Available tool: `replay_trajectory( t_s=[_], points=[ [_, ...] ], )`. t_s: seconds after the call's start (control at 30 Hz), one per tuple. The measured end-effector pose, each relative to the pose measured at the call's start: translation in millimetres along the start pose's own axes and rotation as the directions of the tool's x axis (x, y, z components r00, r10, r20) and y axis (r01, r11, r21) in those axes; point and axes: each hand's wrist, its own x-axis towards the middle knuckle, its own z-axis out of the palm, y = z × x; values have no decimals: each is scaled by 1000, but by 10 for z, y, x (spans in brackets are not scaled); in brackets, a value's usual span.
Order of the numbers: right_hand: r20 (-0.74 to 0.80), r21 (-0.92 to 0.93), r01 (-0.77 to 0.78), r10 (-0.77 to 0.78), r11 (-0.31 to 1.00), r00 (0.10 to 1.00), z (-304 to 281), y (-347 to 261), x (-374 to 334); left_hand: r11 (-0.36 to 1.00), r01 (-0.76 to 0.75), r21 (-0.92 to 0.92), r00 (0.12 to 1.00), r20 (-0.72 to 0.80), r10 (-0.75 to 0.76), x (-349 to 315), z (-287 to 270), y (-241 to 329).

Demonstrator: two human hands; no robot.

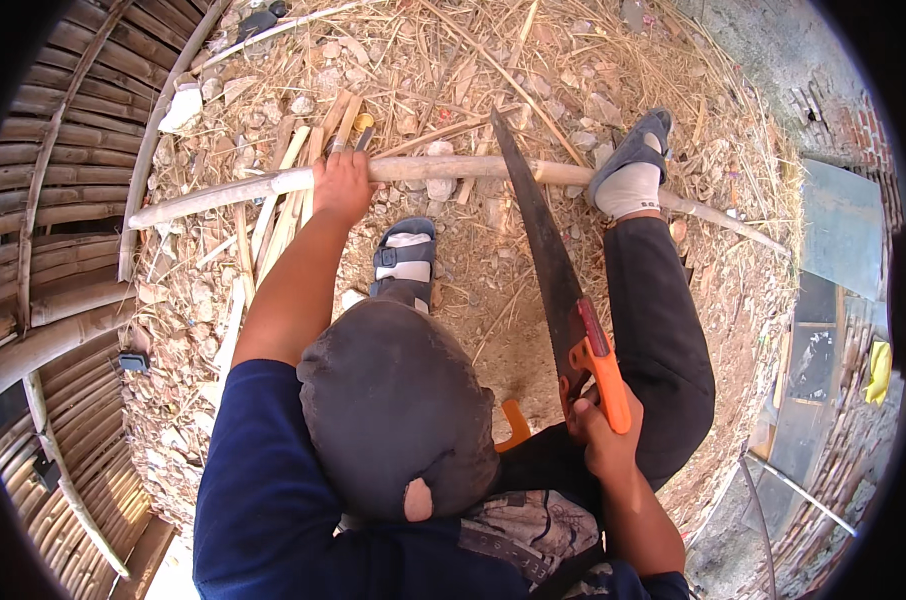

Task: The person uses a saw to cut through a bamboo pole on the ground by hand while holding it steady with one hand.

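A long, slightly bowed bamboo pole lies across the ground in front of me. My left hand is wrapped over it left of the middle. My right hand grips the orange handle of a handsaw, near my right thigh. The saw's dark blade points away from me, and its tip end passes over the pole; I cannot tell whether its teeth touch. My right foot, in a sandal and light sock, presses on the pole right of the blade. My left foot stands nearer, behind my bent knee.
Split bamboo strips lie under and beside the pole near my left hand. Stones, straw and sticks cover the ground. A bamboo slat wall rises at left; a brick wall stands at right. A curved orange piece shows beside my left knee.
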Motion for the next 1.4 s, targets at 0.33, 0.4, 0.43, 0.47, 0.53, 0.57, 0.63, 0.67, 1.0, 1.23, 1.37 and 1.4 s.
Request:
replay_trajectory(
  t_s=[0.33,0.4,0.43,0.47,0.53,0.57,0.63,0.67,1.0,1.23,1.37,1.4],
  points=[
    [91,31,-122,119,992,989,72,59,61,998,18,-60,983,182,-7,134,-191,-6],
    [74,-1,-101,101,995,992,82,97,57,997,9,-76,986,168,4,129,-211,-16],
    [67,-17,-91,92,996,993,86,115,53,997,-4,-81,988,155,17,123,-219,-13],
    [66,-1,-88,88,996,994,83,131,46,996,-19,-87,989,141,31,116,-255,2],
    [63,30,-83,81,996,995,72,156,27,994,-13,-109,988,152,29,109,-342,43],
    [41,12,-69,68,998,997,85,162,18,993,-7,-118,987,156,25,100,-381,45],
    [-3,-25,-41,41,999,999,112,167,-7,989,-8,-145,991,131,27,106,-283,-3],
    [3,-20,-41,41,999,999,115,166,-23,987,-9,-159,993,118,28,112,-260,-19],
    [35,29,-113,112,993,993,141,31,-13,982,-17,-187,996,84,33,67,-262,-13],
    [13,49,-149,148,988,989,75,-79,-68,980,-15,-198,995,91,33,59,-270,-13],
    [60,45,-171,168,984,984,145,-97,19,982,-12,-188,994,104,32,79,-274,-6],
    [76,34,-184,181,982,981,197,-76,85,983,-17,-185,994,100,36,74,-268,-16]
  ],
)
